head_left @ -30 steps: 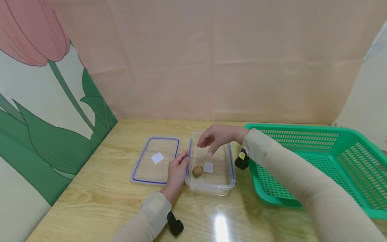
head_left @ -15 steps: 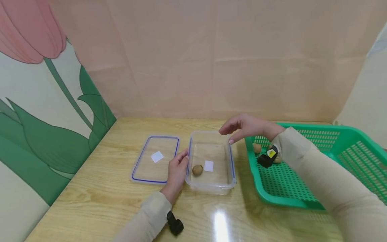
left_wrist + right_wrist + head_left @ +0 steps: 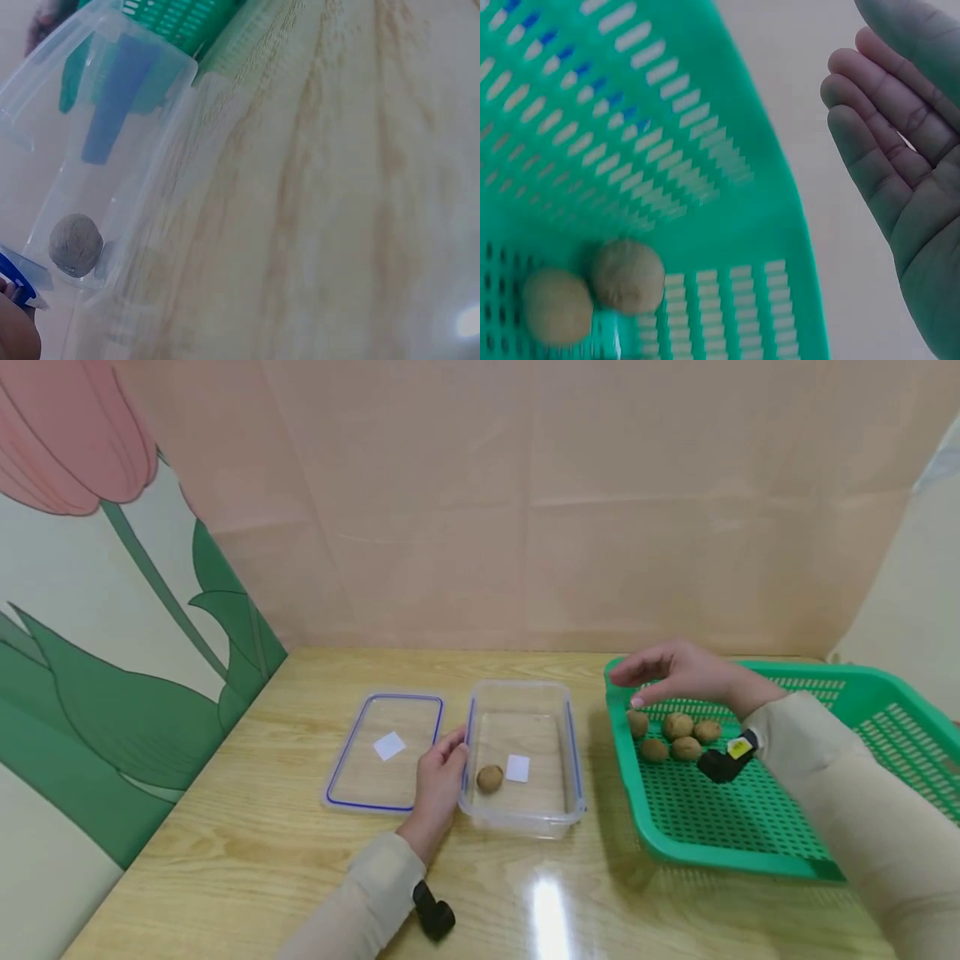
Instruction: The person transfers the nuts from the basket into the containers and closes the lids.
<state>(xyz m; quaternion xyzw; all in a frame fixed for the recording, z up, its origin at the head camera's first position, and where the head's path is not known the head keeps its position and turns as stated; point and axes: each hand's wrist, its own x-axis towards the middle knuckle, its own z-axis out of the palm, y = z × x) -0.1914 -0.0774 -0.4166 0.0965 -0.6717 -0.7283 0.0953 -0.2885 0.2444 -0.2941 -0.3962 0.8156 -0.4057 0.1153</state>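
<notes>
A clear plastic food container (image 3: 525,814) stands on the table with one walnut (image 3: 490,779) and a white paper square inside. My left hand (image 3: 435,785) holds its left side, the thumb by the rim; the left wrist view shows only a bit of this hand, near the blue-edged part. To the right, my right hand (image 3: 686,677) is over the left end of a green basket (image 3: 637,827), fingers extended and nothing in them. Several walnuts (image 3: 678,726) lie below it on the basket floor. In the right wrist view, two walnuts (image 3: 628,276) show, with the palm apart from the basket's rim.
A clear lid (image 3: 382,777) with a blue seal and a white paper square lies flat left of the container. Behind the table's back edge hangs a pinkish-beige sheet (image 3: 450,527). A wall with a painted tulip (image 3: 60,435) borders the left side.
My right hand has moved right, from above the container to above the basket, uncovering the walnuts there. The left hand and the walnut in the container have stayed in place.
</notes>
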